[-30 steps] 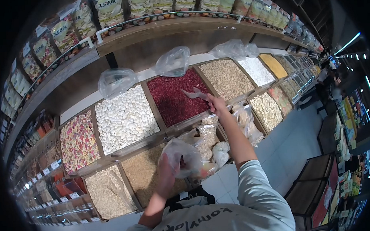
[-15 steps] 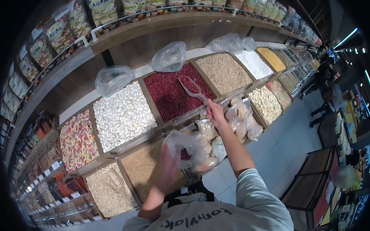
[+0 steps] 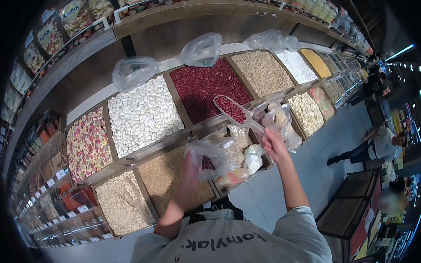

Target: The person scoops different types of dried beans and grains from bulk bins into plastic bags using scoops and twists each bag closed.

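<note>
My right hand (image 3: 274,145) grips the handle of a clear scoop (image 3: 248,119), whose bowl is filled with red beans (image 3: 230,109). The scoop is above the front edge of the red bean bin (image 3: 210,87), to the right of the bag. My left hand (image 3: 190,171) is closed on the left side of a clear plastic bag (image 3: 212,158), with its mouth open and some red beans inside. Beneath the scoop and beside the bag lie several packed bags (image 3: 253,158) in a front compartment.
White beans (image 3: 142,116) fill the bin to the left, and pale grain (image 3: 263,75) the one to the right. Loose plastic bags (image 3: 201,50) lie along the back ledge. A person (image 3: 380,144) stands in the aisle at right, near a dark display stand (image 3: 349,201).
The scoop has come out of the red beans with a load and moved right and toward me. The bag has stayed close to the same place. A person has come further into view at right.
</note>
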Available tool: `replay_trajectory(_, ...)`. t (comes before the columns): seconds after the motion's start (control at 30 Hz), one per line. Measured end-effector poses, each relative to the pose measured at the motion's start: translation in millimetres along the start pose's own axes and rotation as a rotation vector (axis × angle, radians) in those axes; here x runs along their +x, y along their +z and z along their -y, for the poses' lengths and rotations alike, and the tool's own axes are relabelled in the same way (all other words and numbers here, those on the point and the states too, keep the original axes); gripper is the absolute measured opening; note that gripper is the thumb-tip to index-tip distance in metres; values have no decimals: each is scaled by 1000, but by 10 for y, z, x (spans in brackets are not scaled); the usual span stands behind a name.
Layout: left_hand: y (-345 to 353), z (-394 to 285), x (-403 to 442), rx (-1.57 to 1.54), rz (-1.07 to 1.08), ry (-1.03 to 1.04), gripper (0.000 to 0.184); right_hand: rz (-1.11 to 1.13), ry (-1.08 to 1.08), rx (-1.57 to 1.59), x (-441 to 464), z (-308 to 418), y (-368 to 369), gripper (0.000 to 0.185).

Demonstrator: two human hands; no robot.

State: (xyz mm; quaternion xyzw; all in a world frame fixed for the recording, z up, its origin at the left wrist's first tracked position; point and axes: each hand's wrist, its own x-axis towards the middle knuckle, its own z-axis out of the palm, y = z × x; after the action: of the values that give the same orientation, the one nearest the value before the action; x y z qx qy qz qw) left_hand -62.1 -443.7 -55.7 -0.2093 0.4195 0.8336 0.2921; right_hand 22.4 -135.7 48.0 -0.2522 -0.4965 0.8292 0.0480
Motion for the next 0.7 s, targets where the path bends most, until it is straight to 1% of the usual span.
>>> replay_trajectory(0.07,111,-35,-41,-114,-35,15,33,33,47,9,-253,-69,-82,21)
replay_trajectory(0.1,55,-20,-17,-117,-40,12,33,32,53,6,-369,-115,-131,21)
replay_trajectory(0.17,-72,10,57,-73,31,-5,32,76,138,30,-593,-213,-215,21)
replay_trajectory(0.2,-117,18,78,-60,54,-11,32,74,142,27,-675,-267,-244,21)
replay_trajectory(0.27,-143,18,90,-85,90,-39,31,102,238,-19,-806,-378,-303,21)
replay_trajectory(0.3,-144,15,92,-93,103,-50,31,91,269,-59,-855,-417,-305,23)
replay_trajectory(0.33,-141,12,97,-75,74,-48,32,86,270,-61,-893,-454,-301,23)
replay_trajectory(0.4,-137,-7,119,-57,49,-47,33,69,337,-148,-944,-521,-284,26)
replay_trajectory(0.47,-168,-44,141,63,117,-39,34,57,356,-170,-951,-586,-286,26)
replay_trajectory(0.5,-195,-28,164,61,117,-39,34,30,355,-217,-956,-605,-240,25)
replay_trajectory(0.6,-213,-55,184,117,76,-32,34,-19,359,-315,-919,-644,-100,26)
replay_trajectory(0.67,-170,-153,80,324,8,-36,36,-39,365,-365,-871,-676,3,26)
replay_trajectory(0.7,-152,-180,47,321,6,-34,36,-40,361,-442,-839,-694,61,26)
